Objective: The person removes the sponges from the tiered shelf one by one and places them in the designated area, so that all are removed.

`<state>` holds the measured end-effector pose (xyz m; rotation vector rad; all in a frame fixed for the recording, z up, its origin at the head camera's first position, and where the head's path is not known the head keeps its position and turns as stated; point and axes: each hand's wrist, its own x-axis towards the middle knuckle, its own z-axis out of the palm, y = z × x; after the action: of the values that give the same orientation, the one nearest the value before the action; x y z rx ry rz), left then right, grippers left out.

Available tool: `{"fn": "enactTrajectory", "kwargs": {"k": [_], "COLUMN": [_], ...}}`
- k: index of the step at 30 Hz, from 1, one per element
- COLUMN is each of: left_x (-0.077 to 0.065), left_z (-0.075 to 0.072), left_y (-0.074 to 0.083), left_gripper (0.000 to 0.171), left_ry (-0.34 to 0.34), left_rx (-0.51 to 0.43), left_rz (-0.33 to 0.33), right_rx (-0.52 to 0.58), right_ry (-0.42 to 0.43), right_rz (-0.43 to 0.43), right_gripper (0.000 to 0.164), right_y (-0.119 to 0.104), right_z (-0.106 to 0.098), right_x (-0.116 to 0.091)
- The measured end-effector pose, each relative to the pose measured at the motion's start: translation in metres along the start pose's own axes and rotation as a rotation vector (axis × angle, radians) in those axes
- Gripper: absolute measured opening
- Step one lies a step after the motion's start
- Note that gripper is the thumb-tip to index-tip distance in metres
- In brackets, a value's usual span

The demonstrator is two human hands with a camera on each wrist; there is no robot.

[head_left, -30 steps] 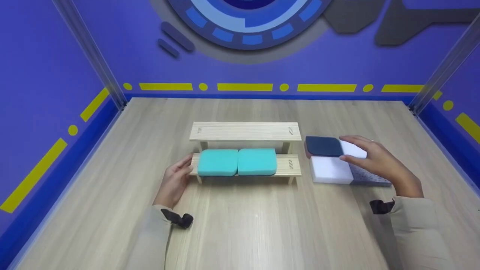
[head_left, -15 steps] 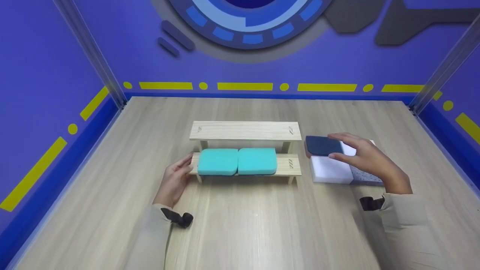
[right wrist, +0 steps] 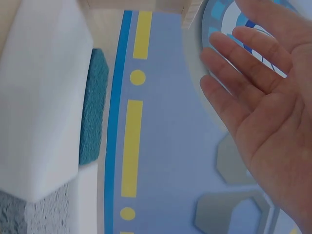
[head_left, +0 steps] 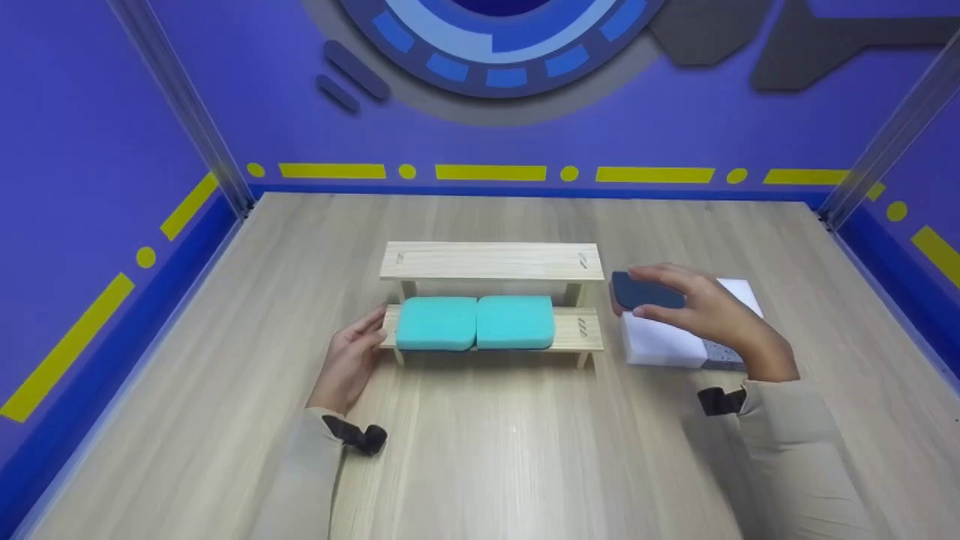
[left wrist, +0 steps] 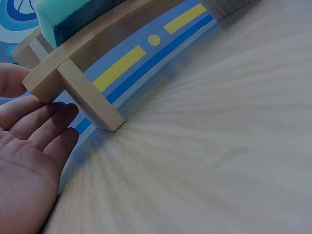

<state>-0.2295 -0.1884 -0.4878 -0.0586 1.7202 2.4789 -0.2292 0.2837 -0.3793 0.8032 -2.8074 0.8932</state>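
My left hand [head_left: 349, 365] holds the left end of the front wooden shelf [head_left: 570, 330], thumb and forefinger pinching the board's end in the left wrist view. Two turquoise sponges [head_left: 437, 324] lie side by side on that shelf, dark scouring layer underneath. My right hand [head_left: 709, 315] hovers over a dark-topped sponge [head_left: 628, 291] on the table, thumb and fingers spread apart. In the right wrist view its fingers [right wrist: 243, 68] show apart from the sponges with nothing between them. The hand hides part of the dark sponge.
Behind the front shelf stands a higher wooden shelf [head_left: 487, 261] with a bare board. White blocks [head_left: 658, 341] and a grey speckled block [head_left: 724, 355] adjoin the dark sponge. Blue patterned walls [head_left: 510, 142] enclose the wood-grain table [head_left: 480, 450].
My right hand has moved left, from over the rear white block to over the dark sponge, uncovering the white block's right part. The left hand and turquoise sponges have stayed in place.
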Motion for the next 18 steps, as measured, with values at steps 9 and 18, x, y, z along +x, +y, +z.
{"fn": "enactTrajectory", "kwargs": {"k": [9,18], "left_x": [0.000,0.000], "left_z": [-0.001,-0.001], "left_y": [-0.002,-0.002], "left_gripper": [0.056,0.058], "left_ry": [-0.009,-0.021], "left_rx": [0.006,0.011], "left_rz": [0.022,0.044], "right_rx": [0.030,0.068], "right_ry": [-0.029,-0.060], "right_rz": [-0.002,-0.046], "right_gripper": [0.055,0.052], "right_y": [-0.012,-0.025], "right_z": [0.008,0.020], "right_x": [0.011,0.021]}}
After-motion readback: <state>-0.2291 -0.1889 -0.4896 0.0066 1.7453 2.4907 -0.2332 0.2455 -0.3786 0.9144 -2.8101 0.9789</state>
